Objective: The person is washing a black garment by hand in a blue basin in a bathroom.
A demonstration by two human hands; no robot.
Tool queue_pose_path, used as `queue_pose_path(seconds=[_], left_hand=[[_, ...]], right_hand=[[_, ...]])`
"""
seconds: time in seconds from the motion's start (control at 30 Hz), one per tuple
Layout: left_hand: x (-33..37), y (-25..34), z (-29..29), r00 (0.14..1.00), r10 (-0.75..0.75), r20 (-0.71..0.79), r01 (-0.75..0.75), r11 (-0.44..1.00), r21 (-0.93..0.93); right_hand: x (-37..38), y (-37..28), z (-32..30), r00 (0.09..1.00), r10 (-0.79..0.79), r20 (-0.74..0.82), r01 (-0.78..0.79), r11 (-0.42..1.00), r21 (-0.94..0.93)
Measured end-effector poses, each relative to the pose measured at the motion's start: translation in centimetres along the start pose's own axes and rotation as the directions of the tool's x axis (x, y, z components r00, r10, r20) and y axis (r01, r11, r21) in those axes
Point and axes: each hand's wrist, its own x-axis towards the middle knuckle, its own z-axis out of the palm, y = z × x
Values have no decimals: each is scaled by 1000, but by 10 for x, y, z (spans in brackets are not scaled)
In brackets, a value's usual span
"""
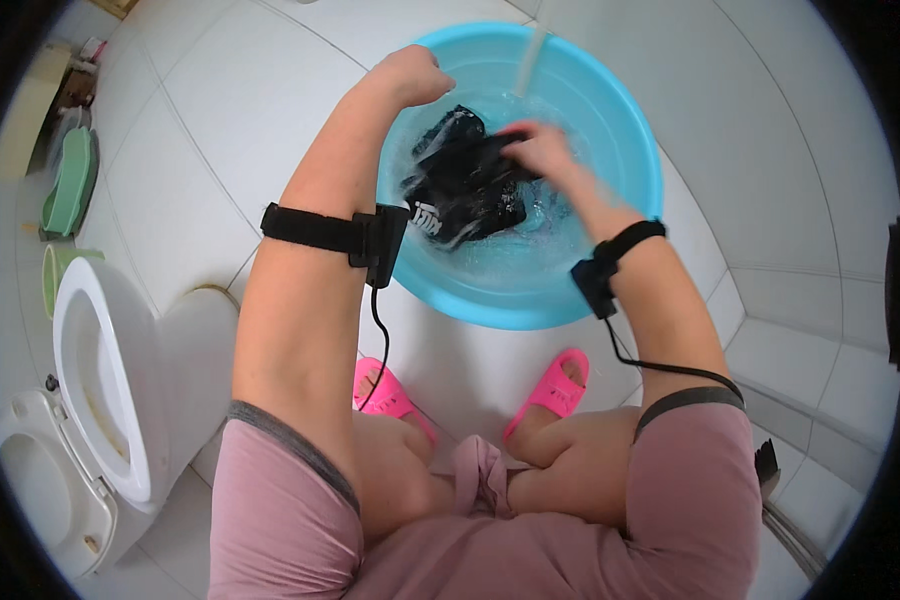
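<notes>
A black garment [460, 190] with white print lies wet and bunched in the water of a round light-blue basin [638, 130]. My right hand [542, 152], slightly blurred, is closed on the garment's upper right part. Something pinkish-red shows beside its fingers, too smeared to name. Over the basin's upper left rim is my left hand [417, 76], its fingers curled inward; whatever they might hold is hidden. A thin stream of water [532, 62] falls into the basin from above. Foam and ripples surround the cloth.
A white toilet [185, 350] with its seat [100, 400] stands at the left. Green tubs [70, 180] sit beyond it by the wall. Pink slippers [555, 385] are on my feet below the basin. Tiled wall [770, 130] rises at the right. Black bands with cables circle both forearms.
</notes>
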Motion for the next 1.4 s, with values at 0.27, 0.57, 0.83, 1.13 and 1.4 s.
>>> queue_pose_path(seconds=[0.27,0.57,0.83,1.13,1.4], left_hand=[[10,-6,0,998,-53,-24,54,997,59],[2,-1,-8,999,27,-41,-25,999,32],[9,-3,0,1000,7,7,-8,994,110],[-8,3,-13,999,12,-42,-10,999,40],[0,11,-7,999,48,-1,-48,993,107]], right_hand=[[-13,-7,33,920,-130,-371,137,991,-6],[18,33,-47,880,189,-436,-4,920,391],[-28,-30,62,999,-31,-15,34,974,225],[13,32,-71,750,329,-574,33,848,530],[-50,-61,58,936,-66,346,-48,949,311]])
